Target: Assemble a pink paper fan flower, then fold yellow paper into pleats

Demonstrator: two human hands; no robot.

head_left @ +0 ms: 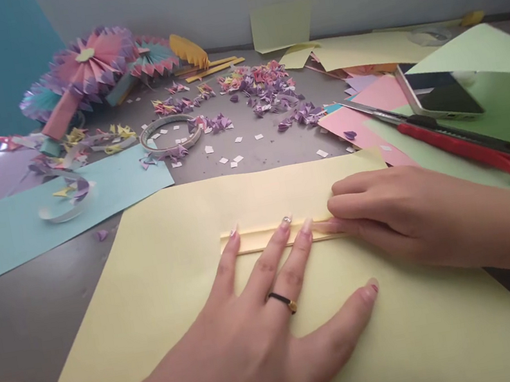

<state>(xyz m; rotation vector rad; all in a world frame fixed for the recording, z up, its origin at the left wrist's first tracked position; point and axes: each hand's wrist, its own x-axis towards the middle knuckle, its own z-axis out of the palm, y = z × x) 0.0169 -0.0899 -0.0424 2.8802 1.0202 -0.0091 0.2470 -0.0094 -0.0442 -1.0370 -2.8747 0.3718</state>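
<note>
A narrow, pale yellow folded paper strip (256, 241) lies across a large pale yellow sheet (175, 237). My left hand (254, 334) is spread, its fingertips resting on the strip and its thumb out over the sheet. A dark ring sits on one finger. From the right, my right hand (390, 214) has its fingers curled into a fist, with the thumb stretched along the strip's right part, its nail pressing near the left fingertips. This hand covers the strip's right end. Nothing shows inside the curled fingers.
A red and black utility knife (467, 142) lies on coloured sheets at right, beside a phone (444, 93). Behind are a tape roll (146, 137), many small folded paper pieces (266, 81) and pleated paper rosettes (96, 61). Blue paper (103, 193) lies left.
</note>
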